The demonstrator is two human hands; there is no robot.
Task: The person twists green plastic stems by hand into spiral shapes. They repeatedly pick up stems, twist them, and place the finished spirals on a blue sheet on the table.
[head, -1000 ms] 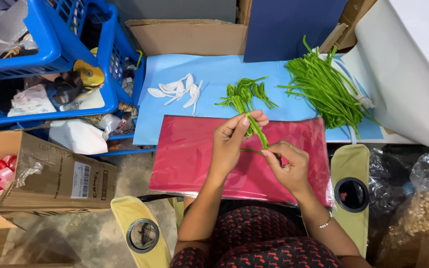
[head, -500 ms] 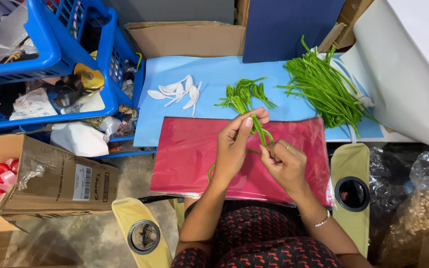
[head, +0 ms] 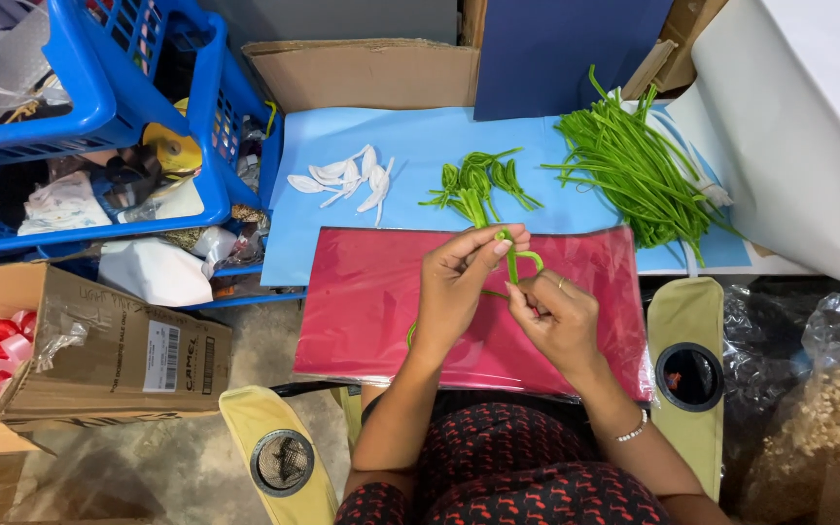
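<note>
A thin green strip (head: 520, 261), bent into a small loop, is held above the red sheet (head: 371, 292). It is pinched at the top by the left hand (head: 459, 282), fingers curled down. Its lower end is gripped by the right hand (head: 558, 316), closed just beside.

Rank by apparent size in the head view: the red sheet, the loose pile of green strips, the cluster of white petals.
1. red sheet
2. loose pile of green strips
3. cluster of white petals
All three lie on one surface, so nearness hardly skews this.

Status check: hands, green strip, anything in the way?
Left hand and right hand both pinch the green strip, looped, over the red sheet. Nothing blocking.
</note>
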